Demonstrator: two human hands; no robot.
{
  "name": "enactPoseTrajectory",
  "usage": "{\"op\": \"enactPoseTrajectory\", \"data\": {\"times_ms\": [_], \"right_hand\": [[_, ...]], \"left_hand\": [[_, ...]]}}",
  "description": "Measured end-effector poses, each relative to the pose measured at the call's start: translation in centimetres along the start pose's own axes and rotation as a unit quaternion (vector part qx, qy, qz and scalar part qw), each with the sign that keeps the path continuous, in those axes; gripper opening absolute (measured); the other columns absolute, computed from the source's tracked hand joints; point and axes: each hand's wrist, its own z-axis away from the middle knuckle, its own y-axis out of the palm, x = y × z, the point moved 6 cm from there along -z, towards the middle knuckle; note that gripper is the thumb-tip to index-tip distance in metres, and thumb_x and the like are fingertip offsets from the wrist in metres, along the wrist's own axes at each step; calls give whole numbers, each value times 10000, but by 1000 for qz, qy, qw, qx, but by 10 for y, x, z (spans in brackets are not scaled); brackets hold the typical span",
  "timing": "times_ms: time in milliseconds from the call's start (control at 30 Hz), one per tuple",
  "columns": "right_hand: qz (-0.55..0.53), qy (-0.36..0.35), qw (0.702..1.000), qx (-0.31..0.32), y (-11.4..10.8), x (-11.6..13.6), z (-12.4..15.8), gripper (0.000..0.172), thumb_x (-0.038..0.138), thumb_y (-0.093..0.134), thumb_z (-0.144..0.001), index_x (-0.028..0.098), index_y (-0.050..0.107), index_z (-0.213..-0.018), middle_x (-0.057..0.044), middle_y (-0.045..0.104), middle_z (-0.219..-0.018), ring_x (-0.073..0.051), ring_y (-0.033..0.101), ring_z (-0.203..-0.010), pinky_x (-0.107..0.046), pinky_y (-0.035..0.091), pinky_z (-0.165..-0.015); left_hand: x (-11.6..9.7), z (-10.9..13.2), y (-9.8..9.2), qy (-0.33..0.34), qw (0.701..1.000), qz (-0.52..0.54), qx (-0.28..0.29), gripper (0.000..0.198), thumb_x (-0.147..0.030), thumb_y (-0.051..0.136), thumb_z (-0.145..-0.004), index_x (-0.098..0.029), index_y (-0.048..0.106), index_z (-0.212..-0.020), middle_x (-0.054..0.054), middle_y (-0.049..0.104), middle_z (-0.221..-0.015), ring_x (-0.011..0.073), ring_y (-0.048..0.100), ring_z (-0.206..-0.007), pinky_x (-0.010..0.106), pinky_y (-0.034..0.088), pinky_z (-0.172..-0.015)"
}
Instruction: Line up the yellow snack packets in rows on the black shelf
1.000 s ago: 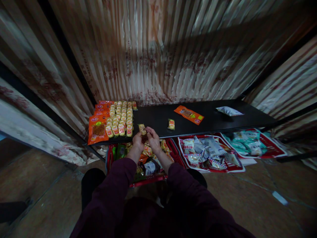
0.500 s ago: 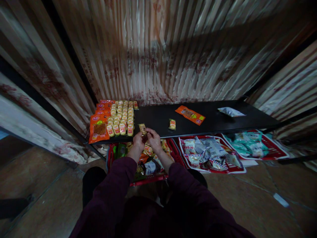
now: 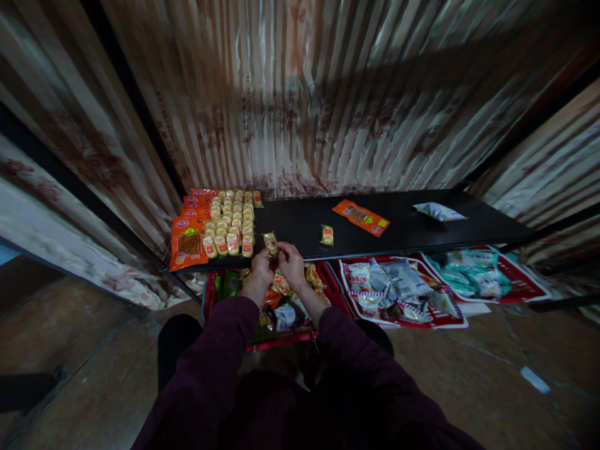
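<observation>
Between the fingers of both hands is a small yellow snack packet (image 3: pixel 270 242), held upright just in front of the black shelf's (image 3: pixel 295 219) near edge. My left hand (image 3: pixel 263 267) is closed around its lower left side. My right hand (image 3: pixel 291 262) pinches it from the right with bent fingers. To the left on the shelf stand several rows of matching yellow packets (image 3: pixel 233 242), beside a column of orange snack bags (image 3: pixel 188 242). Another single yellow packet (image 3: pixel 327 235) lies on the shelf to the right of my hands. Below my wrists is a red basket (image 3: pixel 281 344) of mixed packaged snacks.
Farther right on the shelf lie an orange bag (image 3: pixel 360 217) and a silvery white bag (image 3: pixel 439 212). Under the shelf edge, a red basket (image 3: pixel 462 322) holds white-and-blue packets; another red basket (image 3: pixel 529 287) holds teal packets. Black posts (image 3: pixel 134 94) and striped curtains (image 3: pixel 290 94) enclose the shelf.
Both hands stay almost in the same place with the yellow packet between them. The whole view has shifted very slightly; the things on the shelf have not moved.
</observation>
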Motion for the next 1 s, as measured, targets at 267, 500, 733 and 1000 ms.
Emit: {"op": "enactPoseTrajectory", "data": {"times_ms": [267, 500, 733, 1000], "right_hand": [[100, -34, 994, 12, 1, 1, 0, 337, 121, 432, -761, 167, 670, -996, -103, 607, -1115, -221, 523, -1059, -380, 422, -964], [138, -42, 989, 40, 6, -2, 2, 363, 173, 407, -820, 176, 643, -1097, -97, 634, -1115, -218, 542, -1031, -388, 426, -950], [129, -19, 990, 58, 10, -1, 3, 369, 319, 384, -887, 174, 624, -1128, -99, 647, -1132, -215, 566, -1047, -377, 419, -957], [96, 74, 990, 67, 10, -13, 0, 418, 447, 481, -845, 192, 587, -1159, -86, 675, -1035, -204, 624, -888, -334, 477, -832]], "left_hand": [[0, 1, 2, 17, 1000, -15, 16, 113, -95, 541, -739, -140, 598, -826, -9, 599, -608, 98, 555, -512, 210, 430, -538], [-5, 8, 6, 51, 995, -49, 71, 223, -92, 589, -659, -160, 624, -869, -16, 640, -697, 84, 572, -577, 197, 421, -575], [-10, 13, 4, 54, 996, -44, 49, 305, -152, 595, -682, -167, 637, -984, -9, 651, -736, 85, 577, -605, 207, 440, -615], [-15, 19, 3, 105, 988, -113, 26, 490, -18, 564, -626, -160, 624, -1091, 7, 670, -752, 77, 571, -587, 214, 443, -638]]}}
